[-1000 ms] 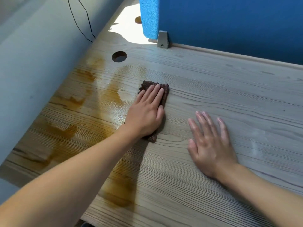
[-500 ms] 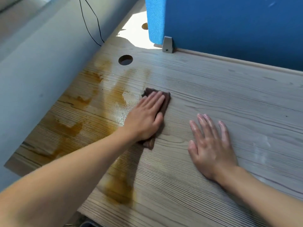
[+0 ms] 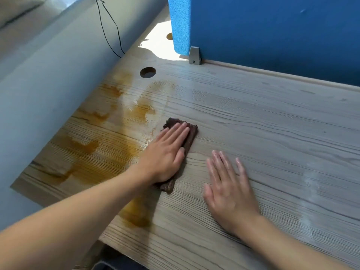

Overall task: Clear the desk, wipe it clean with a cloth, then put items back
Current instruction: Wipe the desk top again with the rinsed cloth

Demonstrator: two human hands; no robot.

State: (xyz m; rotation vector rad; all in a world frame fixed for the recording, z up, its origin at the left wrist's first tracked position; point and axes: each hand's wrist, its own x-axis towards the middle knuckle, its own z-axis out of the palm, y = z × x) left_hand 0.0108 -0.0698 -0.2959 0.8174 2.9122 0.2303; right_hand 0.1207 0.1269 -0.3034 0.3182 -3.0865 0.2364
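A dark brown cloth lies flat on the pale wood-grain desk. My left hand presses down on it with straight fingers, covering most of it. Only the cloth's far end and a near corner show. My right hand rests flat on the bare desk just right of the cloth, fingers spread and straight. Brown wet stains spread over the desk's left part, and another patch lies under my left forearm.
A blue fabric divider stands along the desk's far edge, held by a grey metal bracket. A round cable hole sits at the far left. A grey wall borders the left side, with a black cable hanging down it.
My left hand has slid the cloth toward me along the desk. The right hand has stayed in place.
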